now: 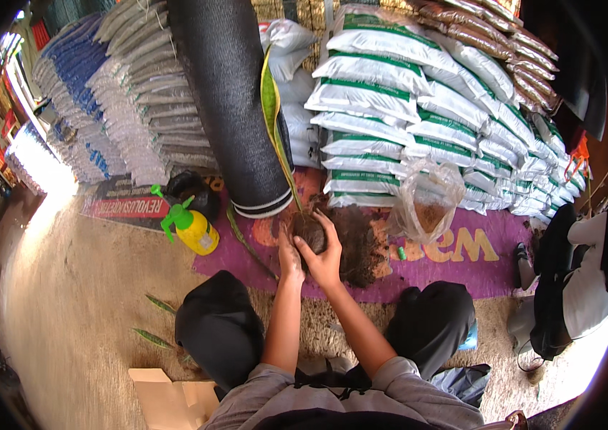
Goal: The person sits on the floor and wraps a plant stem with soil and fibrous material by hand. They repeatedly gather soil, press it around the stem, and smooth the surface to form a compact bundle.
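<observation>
Between my two hands is the dark, soil-covered root ball of a snake plant. Its long leaf, green with yellow edges, rises up and to the left in front of a large black roll. My left hand presses against the ball's left side, fingers stretched upward. Around the right side curves my right hand, its thumb across the near face. Loose dark soil lies just right of my hands on a purple printed sheet. Another snake plant leaf lies to their left.
A yellow spray bottle with a green top stands at left, near a black plastic bag. At right sits a clear bag holding brown material. Stacked white-and-green sacks and the black roll line the back. Cardboard lies near-left.
</observation>
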Tool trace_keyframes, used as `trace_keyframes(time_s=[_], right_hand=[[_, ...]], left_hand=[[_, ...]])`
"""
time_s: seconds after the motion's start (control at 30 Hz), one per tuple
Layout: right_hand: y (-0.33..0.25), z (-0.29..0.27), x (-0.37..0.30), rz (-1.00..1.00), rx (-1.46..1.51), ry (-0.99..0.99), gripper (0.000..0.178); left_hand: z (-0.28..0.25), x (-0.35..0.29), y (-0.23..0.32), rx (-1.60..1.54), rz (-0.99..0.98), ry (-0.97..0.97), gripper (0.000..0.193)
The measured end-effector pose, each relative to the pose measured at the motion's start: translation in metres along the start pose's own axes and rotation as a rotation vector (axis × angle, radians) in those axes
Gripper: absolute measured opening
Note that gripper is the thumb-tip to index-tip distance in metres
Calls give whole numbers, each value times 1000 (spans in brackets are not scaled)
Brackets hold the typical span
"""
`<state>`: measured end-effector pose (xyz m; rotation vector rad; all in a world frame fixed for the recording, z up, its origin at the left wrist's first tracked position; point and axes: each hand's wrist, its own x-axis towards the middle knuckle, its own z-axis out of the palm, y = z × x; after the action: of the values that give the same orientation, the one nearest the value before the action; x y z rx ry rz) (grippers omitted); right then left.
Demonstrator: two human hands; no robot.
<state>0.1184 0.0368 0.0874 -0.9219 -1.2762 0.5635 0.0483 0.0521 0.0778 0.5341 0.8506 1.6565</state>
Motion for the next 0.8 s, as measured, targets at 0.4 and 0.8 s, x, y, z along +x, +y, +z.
trace_keyframes(time_s=[0.4, 0.8], right_hand=[[4, 11, -3, -17, -135, -41, 49], [6, 6, 10, -308, -563, -434, 56]], left_hand=[[-23, 28, -12, -326, -211, -157, 44], [-62, 41, -41, -833, -458, -454, 36]])
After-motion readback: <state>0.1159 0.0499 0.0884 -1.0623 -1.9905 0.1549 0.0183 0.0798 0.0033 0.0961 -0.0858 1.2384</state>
